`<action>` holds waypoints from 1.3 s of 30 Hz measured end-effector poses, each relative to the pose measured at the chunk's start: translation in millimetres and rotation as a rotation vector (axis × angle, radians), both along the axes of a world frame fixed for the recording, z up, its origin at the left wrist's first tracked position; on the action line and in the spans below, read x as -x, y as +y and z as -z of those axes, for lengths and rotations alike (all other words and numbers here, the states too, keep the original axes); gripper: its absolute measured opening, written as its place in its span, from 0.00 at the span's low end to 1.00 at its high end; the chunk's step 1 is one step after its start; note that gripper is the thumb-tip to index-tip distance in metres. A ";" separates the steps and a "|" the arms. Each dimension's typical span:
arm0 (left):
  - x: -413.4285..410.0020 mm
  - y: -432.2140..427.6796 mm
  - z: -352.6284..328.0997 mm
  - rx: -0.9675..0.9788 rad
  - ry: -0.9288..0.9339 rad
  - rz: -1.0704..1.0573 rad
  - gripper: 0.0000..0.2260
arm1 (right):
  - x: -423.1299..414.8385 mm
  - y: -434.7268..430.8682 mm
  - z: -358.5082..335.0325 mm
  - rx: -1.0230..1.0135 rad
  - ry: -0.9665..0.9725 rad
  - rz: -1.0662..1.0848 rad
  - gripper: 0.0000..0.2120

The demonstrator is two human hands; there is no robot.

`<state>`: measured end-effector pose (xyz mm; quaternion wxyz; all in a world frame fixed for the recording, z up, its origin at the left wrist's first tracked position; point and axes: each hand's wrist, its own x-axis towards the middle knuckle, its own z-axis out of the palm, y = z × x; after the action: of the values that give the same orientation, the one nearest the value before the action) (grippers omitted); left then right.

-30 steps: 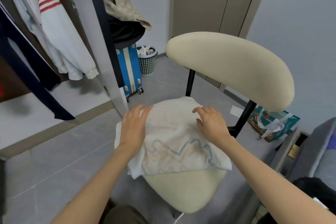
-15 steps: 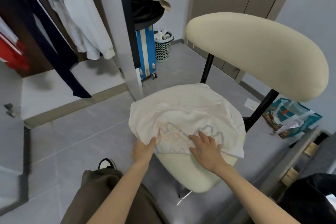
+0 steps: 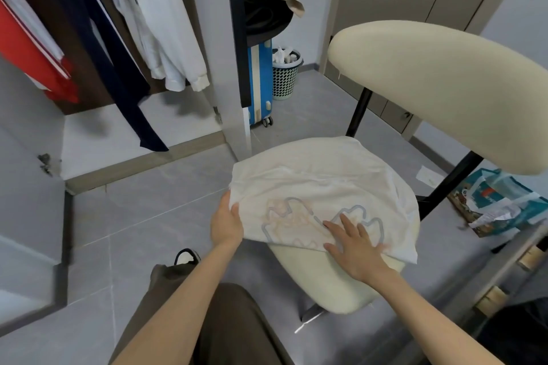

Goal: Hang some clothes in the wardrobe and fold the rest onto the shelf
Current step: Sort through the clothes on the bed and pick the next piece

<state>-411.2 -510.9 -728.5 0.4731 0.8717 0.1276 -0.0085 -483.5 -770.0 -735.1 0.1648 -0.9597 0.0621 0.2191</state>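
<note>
Our left hand [image 3: 226,224] pinches the folded cream T-shirt's [image 3: 320,187] near-left corner on the chair seat [image 3: 335,281]. Our right hand [image 3: 354,249] lies flat, fingers straight, on its print, pinning it so we can probably lift it.

1. Folded garment [image 3: 320,187] lies on chair seat [image 3: 332,284].
2. Wardrobe [image 3: 98,38] stands at 10 o'clock from the chair.
3. Suitcase [image 3: 259,83] and basket [image 3: 284,74] stand at 12 o'clock, side by side.
</note>
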 end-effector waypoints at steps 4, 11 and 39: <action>0.0 2.3 3.7 -0.063 0.221 0.015 0.29 | 7.6 -12.3 -5.8 -0.035 -0.147 0.038 0.21; 20.3 -80.6 -3.2 -0.451 -0.100 0.443 0.26 | 26.3 -59.6 -3.3 0.009 -0.462 0.463 0.20; 27.0 -102.2 25.3 -0.910 0.068 0.836 0.37 | 26.2 -84.1 11.0 -0.046 -0.487 0.719 0.21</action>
<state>-438.2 -613.1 -753.8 0.0060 0.9616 -0.2189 -0.1656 -509.6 -854.0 -746.1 0.2619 -0.8968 0.3467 -0.0839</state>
